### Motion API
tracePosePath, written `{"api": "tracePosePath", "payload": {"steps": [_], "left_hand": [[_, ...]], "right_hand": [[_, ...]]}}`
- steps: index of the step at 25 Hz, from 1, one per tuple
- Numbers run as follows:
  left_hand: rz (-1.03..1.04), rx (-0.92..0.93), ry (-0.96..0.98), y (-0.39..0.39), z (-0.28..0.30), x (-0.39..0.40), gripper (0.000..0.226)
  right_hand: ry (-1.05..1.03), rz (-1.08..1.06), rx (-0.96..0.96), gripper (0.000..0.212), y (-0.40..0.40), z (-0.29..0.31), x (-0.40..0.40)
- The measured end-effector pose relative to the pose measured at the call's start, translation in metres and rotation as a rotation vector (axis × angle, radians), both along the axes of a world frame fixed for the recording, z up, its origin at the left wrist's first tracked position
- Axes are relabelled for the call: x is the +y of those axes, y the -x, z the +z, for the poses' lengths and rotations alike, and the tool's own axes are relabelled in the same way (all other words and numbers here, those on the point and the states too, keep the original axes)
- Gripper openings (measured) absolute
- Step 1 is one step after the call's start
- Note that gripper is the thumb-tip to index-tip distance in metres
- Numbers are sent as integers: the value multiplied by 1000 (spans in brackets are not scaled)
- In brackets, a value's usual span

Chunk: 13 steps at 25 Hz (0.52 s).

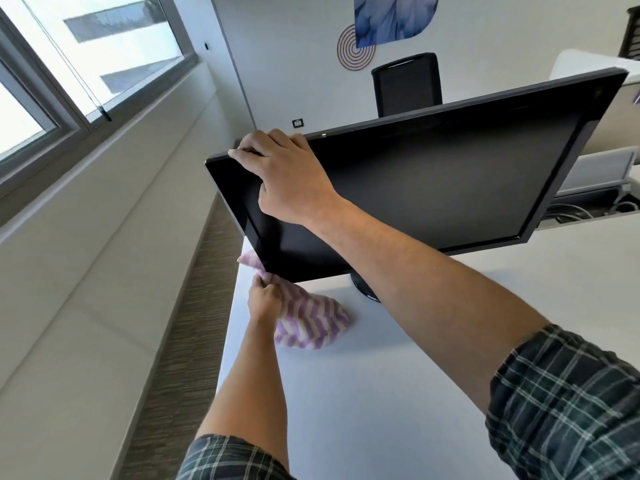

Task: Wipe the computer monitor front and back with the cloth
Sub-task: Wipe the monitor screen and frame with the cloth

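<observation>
Closest to the camera were two forearms in rolled-up dark green plaid sleeves (568,403), reaching out over a plain white desk (398,393).

A bit further out, the left hand (264,299) had its fingers bunched tight around a soft, fluffy cloth with purple and white zigzag stripes (311,323). Most of the cloth was slumped on the desk, and one end poked up past the lower left corner of the screen, touching or nearly touching the edge there. I couldn't tell which.

Then the thing being cleaned: a wide flat computer monitor with a glossy black frame and a dark, switched-off screen (433,181), sitting on the desk on a round black foot (363,289) and tipped at an angle. The right hand (287,174) was draped over its top left corner, fingers curled over the upper edge and thumb down on the front, so it was clearly holding it steady.

My take: the panel is stiff but fragile and shows smudges easily, and it probably wobbles on that small foot. I'd grab it by the frame, not the glass. The cloth is light and floppy, so it needs bunching up to wipe properly.

Way back, a black office chair (407,84) stood against the wall.
</observation>
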<state>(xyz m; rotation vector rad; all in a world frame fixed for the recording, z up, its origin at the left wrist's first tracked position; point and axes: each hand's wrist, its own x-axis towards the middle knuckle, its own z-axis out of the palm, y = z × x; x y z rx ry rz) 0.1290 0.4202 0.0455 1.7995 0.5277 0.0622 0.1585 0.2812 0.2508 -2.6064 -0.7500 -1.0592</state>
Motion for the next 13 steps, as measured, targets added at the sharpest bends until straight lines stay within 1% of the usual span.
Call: {"api": "tracePosePath", "payload": {"steps": [3, 6, 7, 10, 11, 13], "left_hand": [[-34, 54, -48, -2, -14, -7, 9], [-61, 136, -212, -3, -21, -10, 18], [-83, 165, -291, -3, -24, -5, 17], [-319, 252, -567, 3, -32, 5, 27], [-378, 229, -614, 7, -32, 4, 26], [-359, 160, -562, 18, -25, -9, 27]], "right_hand": [[29, -23, -5, 65, -2, 0, -3], [44, -34, -25, 64, -3, -2, -3], [40, -33, -28, 64, -3, -3, -3], [54, -38, -22, 63, -5, -4, -3], [76, -39, -19, 63, -5, -2, -4], [147, -23, -11, 66, -5, 3, -9]]}}
